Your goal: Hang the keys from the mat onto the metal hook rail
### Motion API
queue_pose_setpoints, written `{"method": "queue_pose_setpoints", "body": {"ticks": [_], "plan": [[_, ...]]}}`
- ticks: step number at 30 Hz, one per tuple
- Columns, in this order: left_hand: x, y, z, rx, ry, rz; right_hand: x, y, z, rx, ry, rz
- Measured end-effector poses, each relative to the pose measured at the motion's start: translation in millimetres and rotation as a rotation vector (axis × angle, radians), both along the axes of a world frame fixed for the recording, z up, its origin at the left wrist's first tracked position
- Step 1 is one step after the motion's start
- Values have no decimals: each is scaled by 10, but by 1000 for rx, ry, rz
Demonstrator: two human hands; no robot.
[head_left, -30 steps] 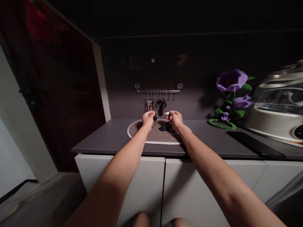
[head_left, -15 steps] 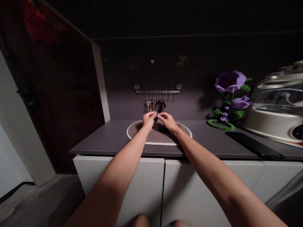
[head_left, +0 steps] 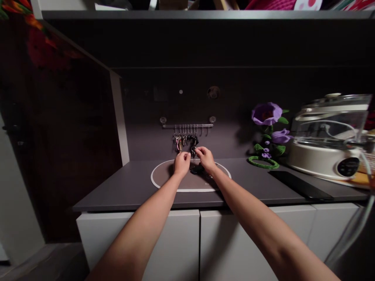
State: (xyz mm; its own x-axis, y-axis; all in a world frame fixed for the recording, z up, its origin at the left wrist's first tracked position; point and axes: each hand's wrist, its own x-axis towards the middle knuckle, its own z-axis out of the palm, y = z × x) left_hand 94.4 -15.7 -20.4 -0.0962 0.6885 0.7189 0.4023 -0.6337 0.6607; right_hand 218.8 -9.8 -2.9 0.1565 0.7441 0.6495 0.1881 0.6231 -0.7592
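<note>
My right hand (head_left: 205, 159) pinches a metal key ring (head_left: 193, 149) between thumb and fingertips, in front of the wall rack. Small dark keys (head_left: 193, 155) hang down from that ring. Just left of it, my left hand (head_left: 182, 163) is closed with thumb and fingertips together; what they hold, if anything, is too small to make out. Behind both hands, several bunches of keys (head_left: 184, 140) hang from a clear hook rail (head_left: 187, 125). Below lies an oval mat (head_left: 164, 183) with a pale rim, and a dark object (head_left: 197, 169) rests on it, partly hidden by my right hand.
The grey counter (head_left: 111, 191) sits over white cabinet doors (head_left: 234, 242). To the right stand purple craft flowers (head_left: 267, 114), a black phone-like slab (head_left: 300, 185) and a cream appliance with a clear cover (head_left: 319, 152). A shelf edge (head_left: 205, 15) runs overhead.
My left hand has come away from the key ring, down and to the left. The right hand still holds the ring. The view has tilted up, bringing the shelf into sight.
</note>
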Motion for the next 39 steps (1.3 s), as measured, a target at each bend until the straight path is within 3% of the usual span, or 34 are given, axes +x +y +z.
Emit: {"method": "queue_pose_setpoints", "body": {"ticks": [4, 12, 18, 28, 39], "plan": [[6, 15, -58, 25, 169, 83, 62, 105, 129, -29, 148, 53], [31, 76, -108, -26, 191, 135, 120, 310, 596, -141, 365, 92], [27, 100, -128, -57, 161, 139, 97, 522, 796, -207, 403, -8], [17, 129, -131, -104, 183, 149, 35, 758, 827, -260, 422, -92], [0, 139, -135, -130, 179, 128, 129, 862, 650, -258, 350, -155]]}}
